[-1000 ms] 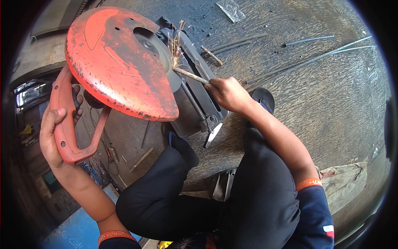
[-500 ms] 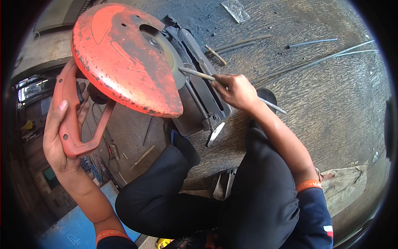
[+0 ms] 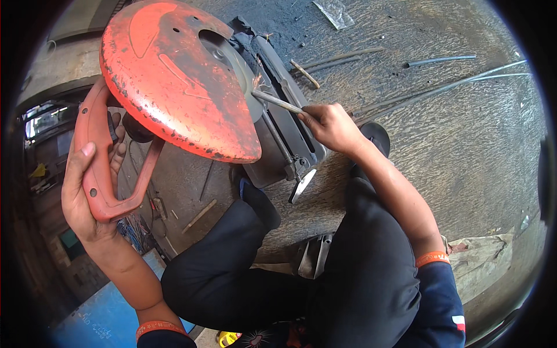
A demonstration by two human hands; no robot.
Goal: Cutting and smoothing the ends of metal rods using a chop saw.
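Note:
A cut-off saw with a scuffed red blade guard [image 3: 180, 87] stands in front of me, its grey cutting disc [image 3: 248, 98] showing at the guard's right edge. My left hand [image 3: 87, 191] is wrapped round the saw's red loop handle [image 3: 98, 145], fingers through the opening. In my closed right hand [image 3: 332, 129] is a thin metal rod [image 3: 278, 101], its tip against the disc's edge. Small orange sparks [image 3: 257, 80] rise at that contact. Beneath lies the saw's dark base [image 3: 272, 165] with a threaded vise screw [image 3: 277, 138] and a crank handle [image 3: 302, 187].
Several loose rods [image 3: 441, 87] and cut pieces lie on the worn floor [image 3: 452, 145] to the right and beyond. Dark dust and a clear plastic scrap [image 3: 335, 14] are at the far side. My feet flank the saw base; a blue board [image 3: 104, 313] is at lower left.
Sparks have appeared at the rod's tip. The rod's rear end, seen past my right wrist before, no longer shows. The left hand stays on the handle; the guard shifts slightly right in view.

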